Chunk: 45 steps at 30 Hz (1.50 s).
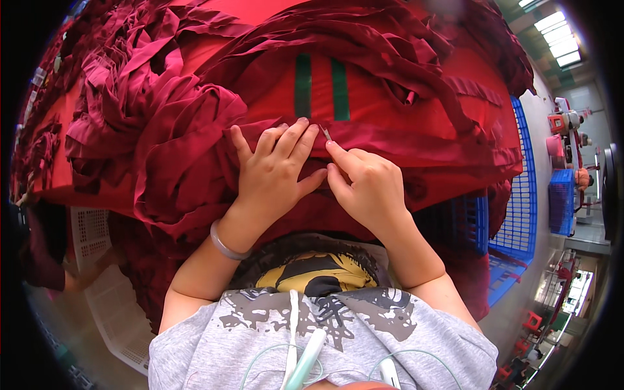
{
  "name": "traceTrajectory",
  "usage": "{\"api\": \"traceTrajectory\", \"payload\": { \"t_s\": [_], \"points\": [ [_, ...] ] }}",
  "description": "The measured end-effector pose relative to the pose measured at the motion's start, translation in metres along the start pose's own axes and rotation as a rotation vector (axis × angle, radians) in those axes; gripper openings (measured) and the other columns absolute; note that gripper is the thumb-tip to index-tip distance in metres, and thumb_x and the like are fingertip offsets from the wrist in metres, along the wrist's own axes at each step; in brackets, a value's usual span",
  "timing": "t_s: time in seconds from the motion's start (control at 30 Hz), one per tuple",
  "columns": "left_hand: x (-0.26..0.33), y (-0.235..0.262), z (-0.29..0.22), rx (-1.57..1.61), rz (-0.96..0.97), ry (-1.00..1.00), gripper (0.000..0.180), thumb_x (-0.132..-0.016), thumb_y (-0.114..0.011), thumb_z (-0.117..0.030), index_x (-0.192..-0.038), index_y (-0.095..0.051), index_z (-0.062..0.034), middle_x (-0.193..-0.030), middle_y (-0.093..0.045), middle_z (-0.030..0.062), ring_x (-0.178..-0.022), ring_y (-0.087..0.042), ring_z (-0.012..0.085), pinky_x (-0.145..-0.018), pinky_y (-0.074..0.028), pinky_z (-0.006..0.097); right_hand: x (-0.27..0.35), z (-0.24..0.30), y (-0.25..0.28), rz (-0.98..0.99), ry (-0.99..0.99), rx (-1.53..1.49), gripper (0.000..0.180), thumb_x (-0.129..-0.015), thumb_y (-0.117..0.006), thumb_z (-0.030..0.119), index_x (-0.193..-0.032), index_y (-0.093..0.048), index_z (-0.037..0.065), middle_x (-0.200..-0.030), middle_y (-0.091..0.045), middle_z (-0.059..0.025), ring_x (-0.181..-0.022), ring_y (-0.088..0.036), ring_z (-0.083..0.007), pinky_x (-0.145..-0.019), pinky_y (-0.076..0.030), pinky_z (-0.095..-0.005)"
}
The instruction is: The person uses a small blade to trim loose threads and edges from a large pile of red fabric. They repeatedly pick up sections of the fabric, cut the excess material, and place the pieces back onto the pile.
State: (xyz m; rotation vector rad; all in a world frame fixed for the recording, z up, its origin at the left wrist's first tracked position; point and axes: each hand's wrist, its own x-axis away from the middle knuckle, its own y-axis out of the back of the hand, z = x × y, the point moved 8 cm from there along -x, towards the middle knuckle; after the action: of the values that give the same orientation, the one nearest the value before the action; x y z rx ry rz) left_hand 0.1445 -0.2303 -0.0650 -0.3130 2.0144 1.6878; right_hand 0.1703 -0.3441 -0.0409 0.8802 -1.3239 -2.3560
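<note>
My left hand (276, 162) lies palm down, fingers spread, on a maroon fabric strip (390, 138) that runs across the red-covered table. Just to its right, my right hand (368, 185) is closed in a pinch around a small pointed metal tool (325, 133). Only the tool's thin tip shows, close to the left fingertips and the strip's edge; its kind is hidden by the fingers. Beyond the hands, two dark green tape strips (340, 91) are stuck on the red table cover (273, 97).
A large heap of maroon fabric (175, 123) covers the table's left side, with more strips along the far side. Blue plastic crates (520, 195) stand at the right; a white plastic basket (120, 312) is low on the left. At the left edge, a dark sleeve (45, 253) shows another person.
</note>
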Motion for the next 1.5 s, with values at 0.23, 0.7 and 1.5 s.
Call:
{"api": "traceTrajectory", "payload": {
  "t_s": [0.23,0.7,1.5],
  "points": [
    [-0.002,-0.001,0.003,-0.002,0.014,0.003,0.055,-0.074,-0.068,-0.045,-0.121,-0.061,-0.0175,-0.123,-0.056,-0.0043,-0.107,-0.051,0.0148,-0.105,-0.007,0.071,-0.009,-0.001,-0.007,-0.060,-0.078,-0.035,0.027,-0.082,-0.062,0.013,-0.106,-0.067,0.002,-0.071,-0.063,-0.0083,-0.061,-0.063,-0.0237,-0.053,-0.049,-0.0343],
    [0.003,-0.001,0.001,0.053,0.047,0.002,0.053,-0.075,-0.069,-0.041,-0.125,-0.058,-0.0295,-0.128,-0.051,-0.0039,-0.112,-0.047,0.0166,-0.105,-0.005,0.071,-0.007,-0.007,0.005,-0.003,-0.011,0.050,0.026,-0.081,-0.062,0.013,-0.105,-0.068,0.005,-0.067,-0.060,-0.0065,-0.060,-0.061,-0.0231,-0.054,-0.048,-0.0357],
    [0.005,-0.003,0.001,0.051,0.072,0.005,0.055,-0.076,-0.069,-0.040,-0.129,-0.055,-0.0321,-0.131,-0.049,-0.0034,-0.113,-0.046,0.0179,-0.103,-0.008,0.073,-0.052,-0.028,-0.013,0.101,-0.021,-0.073,0.008,-0.080,-0.058,0.008,-0.086,-0.061,0.004,-0.077,-0.063,-0.0126,-0.073,-0.062,-0.0308,-0.065,-0.044,-0.0391]
  ]
}}
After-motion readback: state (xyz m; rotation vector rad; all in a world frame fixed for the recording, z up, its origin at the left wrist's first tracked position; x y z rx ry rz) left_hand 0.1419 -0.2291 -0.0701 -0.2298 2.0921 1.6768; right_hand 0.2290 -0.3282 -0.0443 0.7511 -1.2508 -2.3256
